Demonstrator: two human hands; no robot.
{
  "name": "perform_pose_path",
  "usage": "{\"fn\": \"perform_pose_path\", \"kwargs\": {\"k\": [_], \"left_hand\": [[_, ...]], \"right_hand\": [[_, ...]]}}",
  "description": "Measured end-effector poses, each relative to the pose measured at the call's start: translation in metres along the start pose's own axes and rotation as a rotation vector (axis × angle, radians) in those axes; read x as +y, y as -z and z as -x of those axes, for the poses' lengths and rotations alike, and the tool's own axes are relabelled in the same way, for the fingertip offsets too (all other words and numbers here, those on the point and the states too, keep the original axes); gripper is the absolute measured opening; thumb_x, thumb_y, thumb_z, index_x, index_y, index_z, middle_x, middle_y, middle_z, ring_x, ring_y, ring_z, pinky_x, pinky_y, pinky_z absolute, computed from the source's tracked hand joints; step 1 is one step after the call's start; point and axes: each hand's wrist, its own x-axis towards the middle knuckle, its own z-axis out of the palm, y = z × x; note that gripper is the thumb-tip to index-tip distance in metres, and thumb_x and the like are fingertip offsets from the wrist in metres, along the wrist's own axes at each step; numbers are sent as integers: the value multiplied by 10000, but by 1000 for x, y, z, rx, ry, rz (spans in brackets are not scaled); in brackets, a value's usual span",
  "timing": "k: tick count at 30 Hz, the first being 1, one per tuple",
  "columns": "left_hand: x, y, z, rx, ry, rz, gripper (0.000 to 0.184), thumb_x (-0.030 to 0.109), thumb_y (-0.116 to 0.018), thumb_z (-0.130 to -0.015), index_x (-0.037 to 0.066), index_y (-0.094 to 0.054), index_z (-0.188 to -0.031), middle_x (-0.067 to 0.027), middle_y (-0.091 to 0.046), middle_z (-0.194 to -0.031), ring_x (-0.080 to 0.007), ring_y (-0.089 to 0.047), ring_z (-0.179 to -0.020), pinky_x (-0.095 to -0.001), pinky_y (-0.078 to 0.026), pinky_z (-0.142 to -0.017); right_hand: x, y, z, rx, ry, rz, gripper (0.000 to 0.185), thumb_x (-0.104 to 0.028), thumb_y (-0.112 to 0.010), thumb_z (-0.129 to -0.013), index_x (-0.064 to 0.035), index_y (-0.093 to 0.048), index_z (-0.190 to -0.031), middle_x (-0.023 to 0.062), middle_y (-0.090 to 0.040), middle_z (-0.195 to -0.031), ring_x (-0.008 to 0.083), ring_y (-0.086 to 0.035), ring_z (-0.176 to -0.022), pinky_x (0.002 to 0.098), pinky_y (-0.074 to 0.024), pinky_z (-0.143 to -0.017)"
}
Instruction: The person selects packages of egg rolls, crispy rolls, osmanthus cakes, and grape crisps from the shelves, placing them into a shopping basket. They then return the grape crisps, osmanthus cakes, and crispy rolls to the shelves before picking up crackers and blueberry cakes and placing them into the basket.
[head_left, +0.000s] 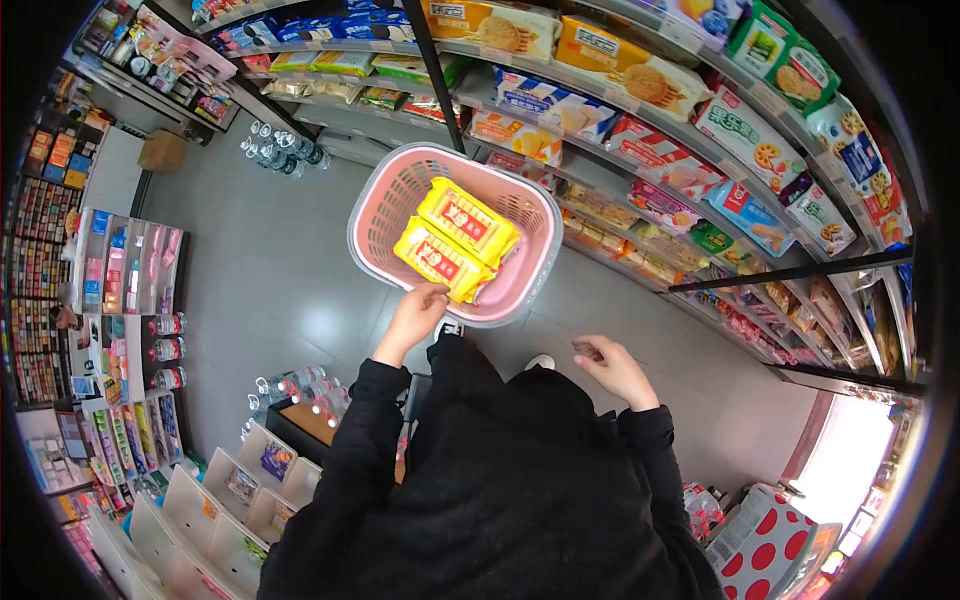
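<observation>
Two yellow packets point(466, 221) are laid side by side in the pink basket point(392, 200) at upper centre, seemingly so both fit, with the left hand point(412, 322) placed at its lower edge, grip unclear, and the right hand point(612, 370) held empty, loosely spread.

Packets point(457, 241) in basket point(385, 215); shelves point(620, 97) right; bottles point(285, 150) on floor, left.

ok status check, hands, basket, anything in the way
Left hand at near rim of pink basket, grip unclear. Right hand empty, off the basket. Two yellow packets inside. Nothing seen in the way.
</observation>
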Motion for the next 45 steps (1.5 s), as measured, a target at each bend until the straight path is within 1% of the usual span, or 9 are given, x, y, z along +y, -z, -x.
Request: {"fn": "perform_pose_path", "kwargs": {"k": [7, 8, 15, 19, 23, 32, 35, 41, 45], "left_hand": [[-26, 89, -44, -101, -24, -218, 208, 176, -507, -817, -4, -550, -913, -175, -579, -852, -320, -562, -816, -349, -443, -697], [-35, 103, -54, -115, -47, -252, 207, 180, -502, -819, -3, -557, -898, -171, -579, -842, -311, -563, -796, -350, -442, -678], [-57, 165, -139, -269, -7, -152, 201, 127, -506, -783, -15, -570, -910, -119, -598, -689, -196, -588, -626, -289, -462, -581], [13, 154, -165, -332, -15, -321, 228, 112, -499, -775, -30, -548, -946, -137, -598, -697, -186, -597, -640, -277, -462, -579], [5, 128, -197, -259, -177, -431, 308, 145, -508, -761, -46, -505, -1003, -255, -572, -856, -351, -575, -825, -386, -448, -701], [-41, 84, -246, -134, 106, -585, 450, 207, -513, -740, -103, -439, -1057, -309, -523, -970, -422, -493, -958, -428, -387, -841], [-88, 77, -260, -192, 69, -394, 506, 279, -474, -773, -80, -422, -1125, -297, -520, -1010, -412, -489, -983, -416, -370, -869], [-85, 68, -271, -234, 149, -454, 526, 343, -448, -795, -38, -425, -1157, -291, -506, -1047, -393, -473, -1026, -395, -365, -877], [-86, 58, -271, -182, 102, -460, 569, 356, -446, -793, -72, -386, -1163, -293, -500, -1060, -402, -470, -1029, -387, -361, -878]], "right_hand": [[-60, -59, -94, -10, 61, 163, 311, -204, -527, -768, -30, -541, -1026, 191, -580, -898, 329, -568, -800, 368, -452, -720], [-66, -70, -108, -83, -66, 265, 304, -203, -524, -794, -37, -544, -1048, 146, -596, -945, 249, -578, -844, 333, -446, -753], [-68, -119, -184, -93, -124, 57, 323, -203, -502, -796, -8, -519, -1053, 173, -584, -918, 273, -591, -746, 337, -454, -715], [-60, -118, -202, 59, -125, 139, 355, -207, -523, -789, 1, -502, -1077, 185, -568, -961, 288, -565, -857, 337, -440, -767], [-15, -115, -232, 323, -279, -42, 523, -236, -595, -727, 60, -434, -1127, 221, -555, -1000, 295, -548, -932, 350, -426, -799], [77, -165, -281, 695, -605, -232, 729, -312, -678, -687, 187, -322, -1081, 296, -535, -956, 329, -572, -892, 352, -458, -740], [66, -163, -276, 624, -735, -607, 734, -313, -668, -708, 189, -317, -1112, 279, -500, -1044, 304, -544, -942, 323, -450, -750], [96, -166, -279, 584, -728, -696, 754, -314, -651, -725, 142, -287, -1202, 262, -471, -1105, 282, -503, -1021, 301, -420, -805], [88, -156, -281, 537, -678, -576, 602, -320, -627, -745, 111, -432, -1116, 201, -529, -1043, 244, -548, -914, 283, -432, -743]]}}
